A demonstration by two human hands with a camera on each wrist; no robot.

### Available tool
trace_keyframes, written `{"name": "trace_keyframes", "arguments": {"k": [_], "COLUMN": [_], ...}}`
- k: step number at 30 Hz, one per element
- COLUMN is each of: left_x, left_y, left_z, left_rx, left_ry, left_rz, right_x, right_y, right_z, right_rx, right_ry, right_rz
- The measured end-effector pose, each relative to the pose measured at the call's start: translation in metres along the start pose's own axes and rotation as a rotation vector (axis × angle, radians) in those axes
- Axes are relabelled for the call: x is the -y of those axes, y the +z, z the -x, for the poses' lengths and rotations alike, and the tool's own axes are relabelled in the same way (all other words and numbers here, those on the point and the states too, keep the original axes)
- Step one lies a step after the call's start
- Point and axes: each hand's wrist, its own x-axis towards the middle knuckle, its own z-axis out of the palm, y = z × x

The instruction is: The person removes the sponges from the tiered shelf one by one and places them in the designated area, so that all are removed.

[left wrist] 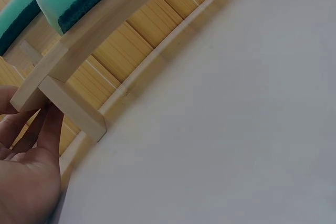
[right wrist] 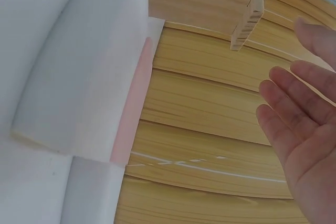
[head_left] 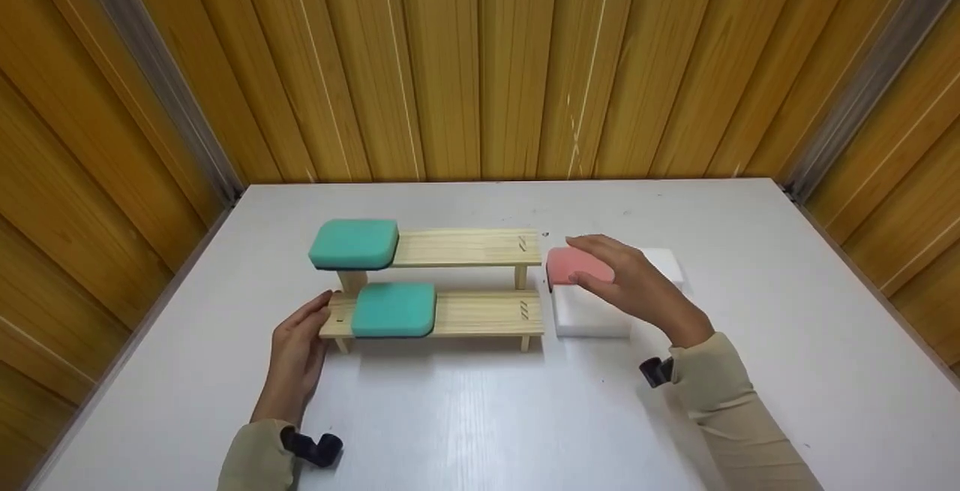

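Observation:
A two-tier wooden stand (head_left: 480,314) has one teal sponge (head_left: 354,243) on the left of its upper shelf. Another teal sponge (head_left: 394,311) lies toward the left of the lower shelf. My left hand (head_left: 294,356) grips the lower shelf's left end, with fingers under the wood in the left wrist view. My right hand (head_left: 651,292) hovers with extended fingers over a pink sponge (head_left: 570,264), partly covering it, and holds nothing. Beside the pink sponge are a white block (head_left: 592,314) in front and another white block (head_left: 661,260) behind the hand.
The stand and blocks are on a white table (head_left: 465,416) whose back edge meets wood-patterned wall panels (head_left: 442,63). Similar panels rise on the left and right. The white blocks sit just right of the stand.

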Motion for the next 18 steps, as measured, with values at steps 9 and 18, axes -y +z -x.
{"name": "trace_keyframes", "arguments": {"k": [9, 18], "left_x": [-0.003, -0.006], "left_y": [-0.002, -0.002], "left_z": [0.003, 0.005], "left_rx": [-0.006, -0.011], "left_ry": [-0.021, -0.031], "left_rz": [0.021, 0.016], "right_x": [0.014, 0.027], "right_y": [0.002, 0.004], "right_z": [-0.016, -0.032], "right_rx": [-0.001, 0.044], "right_ry": [-0.053, -0.012], "right_rz": [-0.004, -0.044]}}
